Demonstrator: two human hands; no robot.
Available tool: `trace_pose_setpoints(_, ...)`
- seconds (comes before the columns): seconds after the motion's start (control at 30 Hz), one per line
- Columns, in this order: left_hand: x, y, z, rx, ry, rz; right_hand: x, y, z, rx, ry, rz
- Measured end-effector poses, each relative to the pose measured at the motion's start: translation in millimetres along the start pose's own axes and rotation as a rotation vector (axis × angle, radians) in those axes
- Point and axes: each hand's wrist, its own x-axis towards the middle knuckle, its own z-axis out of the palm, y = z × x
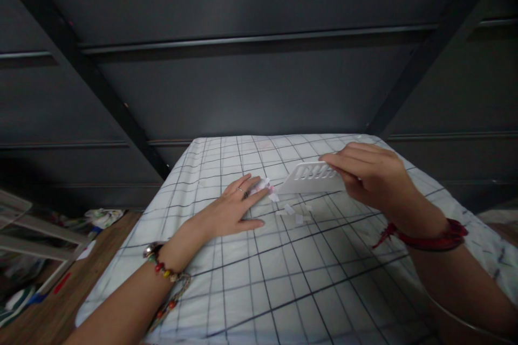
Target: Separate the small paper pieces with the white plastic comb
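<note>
My right hand [368, 175] pinches the top edge of a flat white plastic plate [303, 183] with a row of slots along that edge. The plate is tilted, its lower edge at or close to the checked cloth. Several small white paper scraps [289, 209] lie loose just in front of it. To the left, my left hand [237, 202] rests palm down on the cloth with its fingers spread. More paper scraps [265, 186], one with a pink patch, lie bunched at and partly under those fingers.
A white cloth [259, 280] with dark grid lines covers the table. Dark metal panels [259, 86] rise behind it. At the left are a pale wooden frame [40, 242], a crumpled bag [103, 216] and a red strip [62, 283] on the wooden floor.
</note>
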Motion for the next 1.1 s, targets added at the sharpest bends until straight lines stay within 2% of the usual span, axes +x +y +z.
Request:
trace_pose_setpoints(0.3, 2.9, 0.2, -0.3, 0.001, 0.033, 0.104, 4.9, -6.7, 6.7, -0.025, -0.062, -0.035)
trace_pose_setpoints(0.43, 2.9, 0.3, -0.3, 0.012, 0.031, 0.105, 2.9, -4.8, 7.5, -0.068, -0.025, -0.016)
trace_pose_setpoints(0.57, 3.1, 2.5, -0.6, 0.027, 0.042, 0.106, 2.1, -3.2, 6.1, -0.035, -0.024, -0.022)
trace_pose_setpoints(0.77, 6.1, 8.6, -4.0, 0.047, 0.047, 0.178, 2.0, -1.6, 3.8, 0.016, -0.070, -0.035)
trace_pose_setpoints(1.1, 4.2, 6.5, -3.9, 0.079, 0.046, 0.124, 0.3, -0.4, 6.1, 0.000, -0.073, -0.044)
